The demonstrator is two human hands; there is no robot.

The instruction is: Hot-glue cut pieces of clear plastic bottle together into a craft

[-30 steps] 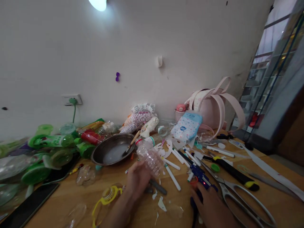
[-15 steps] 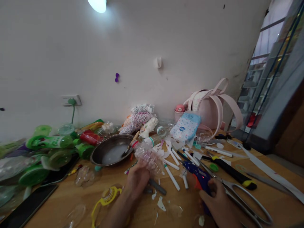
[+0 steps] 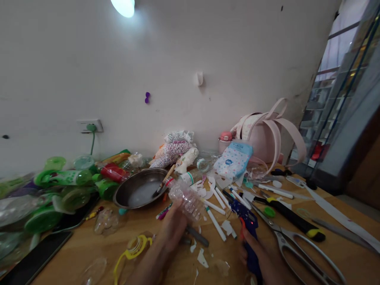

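My left hand [image 3: 175,219] is closed round a clear plastic bottle [image 3: 187,200], tilted, with a pinkish-red ring at its neck. My right hand [image 3: 252,247] grips a blue glue gun [image 3: 247,217] by its handle, a finger at the orange trigger, and a small red light glows on its side. The nozzle points away from me toward several white marker pens [image 3: 216,224]. Beneath the bottle lies a grey stick [image 3: 197,236] on the wooden table. White scraps [image 3: 202,258] are scattered between my hands.
Left of the bottle stands a metal bowl [image 3: 139,204] of cloudy liquid with a brush [image 3: 164,181]. Large scissors [image 3: 297,243] and a black-yellow cutter [image 3: 297,219] lie at right. Cut plastic bottles [image 3: 63,177] crowd the left; a pink backpack [image 3: 261,138] stands behind.
My right hand has shifted its hold on the glue gun, now wrapping the handle with a finger at the trigger. The left hand and bottle have hardly moved.
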